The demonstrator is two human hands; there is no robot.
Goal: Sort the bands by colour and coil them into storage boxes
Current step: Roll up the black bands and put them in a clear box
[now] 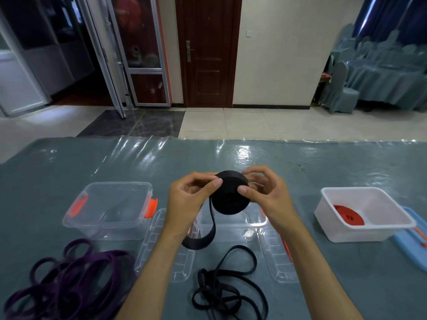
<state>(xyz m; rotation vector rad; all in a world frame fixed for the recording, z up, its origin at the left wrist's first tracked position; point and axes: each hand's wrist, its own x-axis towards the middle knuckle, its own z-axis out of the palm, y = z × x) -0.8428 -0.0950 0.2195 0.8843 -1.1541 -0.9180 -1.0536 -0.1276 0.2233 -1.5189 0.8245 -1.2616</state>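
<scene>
A tightly coiled black band [230, 195] is held up over the middle of the table. My left hand [189, 199] pinches its left side with thumb and fingers. My right hand [263, 192] grips its right side, thumb on the front. A loose tail of the band [203, 236] hangs down in a loop over a clear box [233, 227] below the hands. More black bands [226, 292] lie tangled near the front edge. Purple bands [69, 280] are piled at the front left. A coiled red band [349, 215] lies in a white box [367, 229] on the right.
A clear box with orange latches [111, 211] stands at the left. Two clear lids [166, 248] [279, 255] lie flat beside the middle box. A blue lid [413, 239] sits under the white box's right side. The table has a grey-green cloth under clear plastic.
</scene>
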